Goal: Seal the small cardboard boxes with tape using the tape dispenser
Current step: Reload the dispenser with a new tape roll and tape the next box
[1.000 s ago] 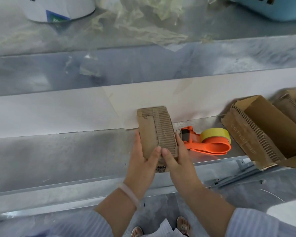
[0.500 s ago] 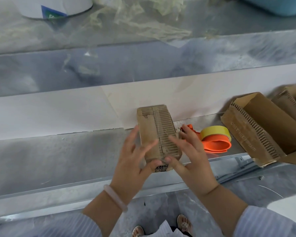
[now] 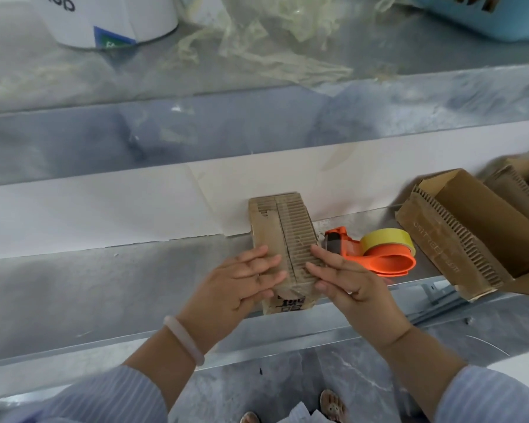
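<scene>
A small brown cardboard box (image 3: 283, 230) with ribbed flaps closed on top stands on the metal ledge (image 3: 104, 288), its seam running away from me. My left hand (image 3: 242, 282) lies flat with straight fingers on the box's left flap. My right hand (image 3: 345, 276) presses straight fingers on the right flap. Just right of the box lies the orange tape dispenser (image 3: 379, 257) with a yellow tape roll (image 3: 388, 239), untouched.
Two open cardboard boxes (image 3: 471, 233) lean at the right end of the ledge. A white wall strip (image 3: 89, 215) backs the ledge. On the upper shelf sit a white tub (image 3: 104, 19), crumpled clear film (image 3: 272, 41) and a blue basket (image 3: 486, 13).
Both hands released their grip on the box's near end, lifted with spread fingers, and now lie flat on the top flaps. The box and dispenser stayed put.
</scene>
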A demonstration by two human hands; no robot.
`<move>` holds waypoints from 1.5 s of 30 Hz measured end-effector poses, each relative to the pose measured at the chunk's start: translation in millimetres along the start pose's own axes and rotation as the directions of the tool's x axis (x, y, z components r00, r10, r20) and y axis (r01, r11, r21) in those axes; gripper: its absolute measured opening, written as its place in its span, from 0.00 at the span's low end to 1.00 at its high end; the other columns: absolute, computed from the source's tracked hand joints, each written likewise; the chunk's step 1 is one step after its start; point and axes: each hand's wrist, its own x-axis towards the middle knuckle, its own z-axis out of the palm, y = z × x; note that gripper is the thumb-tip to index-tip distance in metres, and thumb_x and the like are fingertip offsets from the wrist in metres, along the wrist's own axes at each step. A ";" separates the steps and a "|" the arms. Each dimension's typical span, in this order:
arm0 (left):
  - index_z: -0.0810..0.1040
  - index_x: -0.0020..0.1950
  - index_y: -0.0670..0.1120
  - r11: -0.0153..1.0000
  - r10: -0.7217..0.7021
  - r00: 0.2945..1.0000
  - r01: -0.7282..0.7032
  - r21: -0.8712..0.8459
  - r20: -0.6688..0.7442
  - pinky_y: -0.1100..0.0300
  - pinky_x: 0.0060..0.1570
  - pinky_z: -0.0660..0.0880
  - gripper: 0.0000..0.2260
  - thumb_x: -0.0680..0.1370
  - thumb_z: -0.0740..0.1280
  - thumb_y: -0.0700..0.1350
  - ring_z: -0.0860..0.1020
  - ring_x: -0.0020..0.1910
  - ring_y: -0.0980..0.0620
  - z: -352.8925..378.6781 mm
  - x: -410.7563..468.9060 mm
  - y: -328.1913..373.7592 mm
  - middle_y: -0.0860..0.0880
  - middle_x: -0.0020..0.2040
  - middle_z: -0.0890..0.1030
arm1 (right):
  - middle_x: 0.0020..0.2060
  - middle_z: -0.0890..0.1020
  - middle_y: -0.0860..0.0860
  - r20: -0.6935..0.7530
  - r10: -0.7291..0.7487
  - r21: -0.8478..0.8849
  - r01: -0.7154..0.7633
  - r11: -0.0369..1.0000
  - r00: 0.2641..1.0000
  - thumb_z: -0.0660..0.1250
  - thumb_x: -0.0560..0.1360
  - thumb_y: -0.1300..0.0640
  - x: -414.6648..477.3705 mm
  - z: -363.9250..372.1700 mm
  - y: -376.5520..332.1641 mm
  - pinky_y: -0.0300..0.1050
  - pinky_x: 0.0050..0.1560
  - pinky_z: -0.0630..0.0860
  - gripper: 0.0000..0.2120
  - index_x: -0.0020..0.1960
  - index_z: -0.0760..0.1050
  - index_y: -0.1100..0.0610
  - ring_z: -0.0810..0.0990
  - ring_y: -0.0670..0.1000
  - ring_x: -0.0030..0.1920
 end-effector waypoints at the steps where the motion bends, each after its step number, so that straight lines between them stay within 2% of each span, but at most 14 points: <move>1: 0.79 0.65 0.51 1.000 0.005 1.000 -0.005 0.015 -0.016 0.63 0.71 0.64 0.14 0.80 0.63 0.49 0.68 0.72 0.55 -0.9 0.8 1.9 0.55 0.67 0.77 | 0.70 0.72 0.40 -0.006 0.049 0.009 -0.049 0.999 0.999 0.68 0.75 0.50 -0.9 0.2 -5.3 0.33 0.65 0.69 0.19 0.66 0.75 0.49 0.75 0.41 0.66; 7: 0.86 0.51 0.55 0.989 0.068 0.990 -0.050 0.139 -0.122 0.57 0.56 0.72 0.14 0.76 0.66 0.61 0.75 0.54 0.56 9.0 4.8 38.0 0.59 0.55 0.82 | 0.57 0.82 0.41 -0.128 0.500 0.476 -0.389 0.789 0.857 0.69 0.73 0.56 -15.4 8.2 -37.2 0.33 0.54 0.75 0.24 0.67 0.70 0.45 0.79 0.37 0.57; 12: 0.83 0.58 0.52 0.979 0.134 0.986 -0.116 0.168 -0.096 0.52 0.54 0.75 0.15 0.81 0.62 0.58 0.76 0.54 0.52 -4.5 6.3 54.1 0.56 0.58 0.81 | 0.58 0.79 0.45 -0.066 0.606 0.412 -0.531 0.740 0.793 0.65 0.79 0.60 1.2 14.5 -39.7 0.23 0.45 0.71 0.16 0.66 0.74 0.51 0.76 0.30 0.49; 15: 0.73 0.71 0.49 0.954 -0.201 0.954 0.243 0.177 -0.222 0.51 0.69 0.67 0.19 0.82 0.59 0.52 0.71 0.68 0.49 -26.4 7.4 28.3 0.52 0.70 0.73 | 0.57 0.79 0.46 0.004 0.599 0.403 -0.549 0.732 0.801 0.62 0.81 0.62 22.0 10.3 -43.7 0.26 0.47 0.73 0.14 0.64 0.76 0.52 0.77 0.32 0.49; 18: 0.57 0.79 0.47 0.784 -0.609 0.791 0.589 -0.195 -0.059 0.71 0.72 0.50 0.24 0.83 0.59 0.44 0.55 0.77 0.55 -31.1 5.5 10.1 0.57 0.76 0.56 | 0.62 0.77 0.43 0.115 0.567 0.285 -0.574 0.768 0.816 0.61 0.82 0.57 40.6 11.7 -45.3 0.31 0.62 0.70 0.16 0.69 0.72 0.48 0.75 0.39 0.62; 22: 0.57 0.78 0.44 0.626 -0.723 0.690 0.631 -0.459 -0.038 0.81 0.65 0.50 0.24 0.83 0.57 0.34 0.53 0.77 0.58 -22.3 4.5 7.2 0.58 0.75 0.54 | 0.61 0.74 0.44 0.025 0.606 0.199 -0.598 0.776 0.795 0.63 0.81 0.53 56.5 18.9 -53.7 0.20 0.49 0.67 0.23 0.75 0.64 0.47 0.75 0.37 0.56; 24: 0.60 0.78 0.45 0.548 -0.768 0.640 0.638 -0.541 -0.023 0.75 0.68 0.55 0.24 0.82 0.58 0.34 0.58 0.75 0.58 -20.9 6.4 5.7 0.57 0.75 0.58 | 0.66 0.73 0.46 -0.080 0.595 0.105 -0.587 0.803 0.800 0.62 0.81 0.54 55.0 23.8 -58.6 0.25 0.59 0.64 0.23 0.75 0.65 0.51 0.72 0.44 0.65; 26: 0.64 0.76 0.46 0.507 -0.789 0.614 0.642 -0.575 -0.010 0.82 0.58 0.60 0.23 0.82 0.59 0.33 0.64 0.71 0.57 -21.2 9.4 3.1 0.56 0.72 0.63 | 0.73 0.66 0.45 -0.053 0.594 0.055 -0.591 0.805 0.803 0.60 0.82 0.53 48.3 33.6 -61.5 0.37 0.73 0.56 0.25 0.78 0.60 0.51 0.62 0.46 0.74; 28: 0.66 0.74 0.47 0.523 -0.786 0.618 0.641 -0.562 -0.027 0.86 0.50 0.59 0.21 0.82 0.59 0.34 0.66 0.69 0.59 -20.9 11.8 0.2 0.56 0.69 0.64 | 0.78 0.55 0.44 0.009 0.575 0.013 -0.575 0.818 0.818 0.58 0.83 0.53 42.8 43.3 -58.8 0.38 0.75 0.46 0.28 0.79 0.52 0.50 0.51 0.44 0.77; 30: 0.63 0.76 0.48 0.521 -0.772 0.635 0.638 -0.567 0.006 0.86 0.55 0.55 0.20 0.84 0.56 0.38 0.63 0.69 0.64 -18.8 11.9 -1.8 0.57 0.72 0.61 | 0.78 0.52 0.42 0.027 0.586 0.040 -0.587 0.809 0.810 0.58 0.83 0.55 43.9 43.7 -55.9 0.38 0.75 0.44 0.29 0.80 0.49 0.48 0.49 0.43 0.77; 33: 0.58 0.78 0.50 0.519 -0.737 0.672 0.630 -0.578 0.071 0.71 0.72 0.52 0.22 0.85 0.54 0.39 0.56 0.75 0.61 -20.1 11.3 -3.8 0.58 0.75 0.58 | 0.77 0.59 0.43 0.064 0.628 0.166 -0.629 0.760 0.776 0.59 0.83 0.56 47.1 36.5 -55.6 0.47 0.78 0.53 0.29 0.79 0.50 0.44 0.57 0.45 0.75; 37: 0.64 0.75 0.53 0.477 -0.735 0.674 0.596 -0.645 0.079 0.69 0.65 0.66 0.20 0.84 0.54 0.37 0.69 0.66 0.61 -24.2 12.3 -3.4 0.56 0.70 0.68 | 0.72 0.63 0.41 0.098 0.655 0.303 -0.650 0.697 0.749 0.59 0.83 0.56 46.0 29.8 -61.9 0.49 0.76 0.59 0.28 0.78 0.53 0.40 0.63 0.46 0.73; 41: 0.64 0.68 0.63 0.534 -0.658 0.747 0.550 -0.642 0.092 0.54 0.74 0.62 0.18 0.83 0.59 0.43 0.63 0.73 0.59 -25.9 -0.5 -12.5 0.56 0.75 0.63 | 0.70 0.68 0.42 0.069 0.639 0.270 -0.631 0.728 0.766 0.62 0.81 0.56 43.1 31.5 -60.6 0.48 0.74 0.64 0.28 0.77 0.57 0.40 0.69 0.45 0.69; 45: 0.57 0.72 0.67 0.644 -0.533 0.824 0.541 -0.541 0.191 0.61 0.70 0.67 0.38 0.67 0.73 0.66 0.55 0.75 0.65 -33.5 -21.4 -24.5 0.64 0.77 0.53 | 0.64 0.74 0.44 -0.034 0.620 0.247 -0.594 0.765 0.784 0.65 0.79 0.58 39.7 33.5 -55.5 0.41 0.66 0.70 0.26 0.75 0.63 0.46 0.74 0.40 0.61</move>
